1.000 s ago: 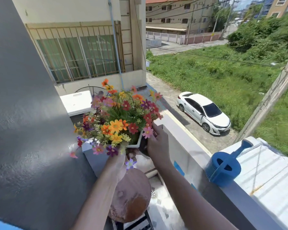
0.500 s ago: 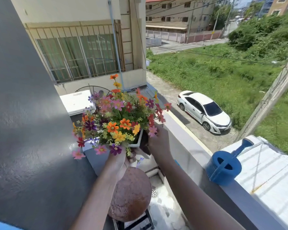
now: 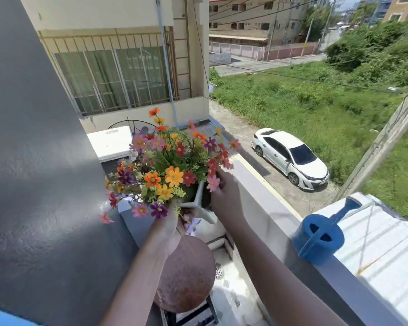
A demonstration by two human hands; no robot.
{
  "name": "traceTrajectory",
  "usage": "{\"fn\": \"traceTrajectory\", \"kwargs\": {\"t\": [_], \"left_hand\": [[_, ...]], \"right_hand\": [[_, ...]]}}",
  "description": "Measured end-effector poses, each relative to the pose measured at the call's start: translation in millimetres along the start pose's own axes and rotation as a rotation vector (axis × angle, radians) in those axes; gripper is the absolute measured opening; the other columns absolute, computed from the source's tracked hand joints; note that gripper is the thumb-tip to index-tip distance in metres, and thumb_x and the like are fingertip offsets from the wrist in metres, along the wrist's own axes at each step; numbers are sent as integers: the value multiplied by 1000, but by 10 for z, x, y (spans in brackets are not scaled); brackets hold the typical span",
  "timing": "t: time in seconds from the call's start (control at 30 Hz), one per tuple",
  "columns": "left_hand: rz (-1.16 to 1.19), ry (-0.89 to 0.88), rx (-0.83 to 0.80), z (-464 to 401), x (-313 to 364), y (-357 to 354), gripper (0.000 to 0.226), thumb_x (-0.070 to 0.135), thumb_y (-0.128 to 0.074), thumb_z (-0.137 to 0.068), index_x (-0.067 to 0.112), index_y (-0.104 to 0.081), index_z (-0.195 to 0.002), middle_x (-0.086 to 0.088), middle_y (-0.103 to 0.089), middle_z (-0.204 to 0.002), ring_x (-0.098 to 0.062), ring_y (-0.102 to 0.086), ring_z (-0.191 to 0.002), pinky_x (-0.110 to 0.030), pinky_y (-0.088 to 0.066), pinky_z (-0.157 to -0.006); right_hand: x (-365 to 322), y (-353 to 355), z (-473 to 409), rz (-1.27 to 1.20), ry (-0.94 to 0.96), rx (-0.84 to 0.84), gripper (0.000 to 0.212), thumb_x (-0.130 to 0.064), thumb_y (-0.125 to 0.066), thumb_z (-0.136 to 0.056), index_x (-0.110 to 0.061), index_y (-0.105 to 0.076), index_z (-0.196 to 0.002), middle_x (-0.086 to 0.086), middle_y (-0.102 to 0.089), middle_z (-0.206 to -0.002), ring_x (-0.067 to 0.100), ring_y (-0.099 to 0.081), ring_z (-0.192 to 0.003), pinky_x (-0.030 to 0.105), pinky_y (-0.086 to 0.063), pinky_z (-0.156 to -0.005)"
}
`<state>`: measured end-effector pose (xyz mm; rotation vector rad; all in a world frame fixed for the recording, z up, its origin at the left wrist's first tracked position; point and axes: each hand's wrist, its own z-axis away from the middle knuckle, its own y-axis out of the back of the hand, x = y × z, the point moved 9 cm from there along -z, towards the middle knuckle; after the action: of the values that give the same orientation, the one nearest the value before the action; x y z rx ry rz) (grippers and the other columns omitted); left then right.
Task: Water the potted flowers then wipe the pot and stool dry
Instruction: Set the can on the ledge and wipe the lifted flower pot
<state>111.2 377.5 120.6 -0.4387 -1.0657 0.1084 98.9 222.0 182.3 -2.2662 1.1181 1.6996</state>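
Note:
A white pot [image 3: 199,198] full of mixed orange, red, pink and purple flowers [image 3: 172,165] hangs in the air above a round brown stool [image 3: 186,276]. My left hand [image 3: 172,222] grips the pot from below, half hidden by blooms. My right hand [image 3: 224,196] holds its right side. The pot tilts away from me. A blue watering can [image 3: 320,236] stands on the balcony ledge [image 3: 264,208] to the right. No cloth shows in view.
A dark grey wall [image 3: 38,184] runs close on the left. The ledge drops to a street with a white car [image 3: 290,158]. Below the stool lies a pale wet floor with a drain [image 3: 218,272]. A white roof [image 3: 382,245] lies beyond the can.
Both hands have lifted the pot slightly higher and tipped it further away from me. The watering can and stool have stayed in place.

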Motion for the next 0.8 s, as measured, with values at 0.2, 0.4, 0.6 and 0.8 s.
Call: {"fn": "traceTrajectory", "kwargs": {"t": [0.2,0.4,0.6,0.8], "left_hand": [[-127,-25,25,-26,28,57,31,9,-30,-101,8,-52,-79,-9,-55,-56,-9,-38,-36,-24,-27,-45],[-144,-36,32,7,7,79,26,2,-24,-101,8,-46,-89,-14,-62,-60,-10,-40,-34,-22,-30,-38],[-221,-75,42,-34,112,116,26,10,-30,-103,8,-49,-85,-17,-61,-71,-7,-46,-34,-25,-29,-47],[-315,-72,73,-86,245,406,21,18,-49,-90,-1,-57,-88,-14,-63,-73,-6,-51,-39,-21,-36,-46]], "right_hand": [[484,-281,560,-19,-181,-53,30,-10,-53,-98,-23,-46,-72,3,-46,-73,5,-46,-68,26,-32,-65],[722,-287,335,-25,-421,-86,37,-8,-52,-94,-13,-40,-59,0,-39,-53,17,-34,-52,33,-28,-56],[513,-115,8,-151,-395,-16,29,5,-49,-90,-8,-51,-64,-4,-45,-55,10,-38,-51,32,-34,-56],[360,127,-241,-205,-249,-48,26,-5,-50,-91,-5,-54,-65,20,-57,-58,19,-53,-52,40,-49,-51]]}}
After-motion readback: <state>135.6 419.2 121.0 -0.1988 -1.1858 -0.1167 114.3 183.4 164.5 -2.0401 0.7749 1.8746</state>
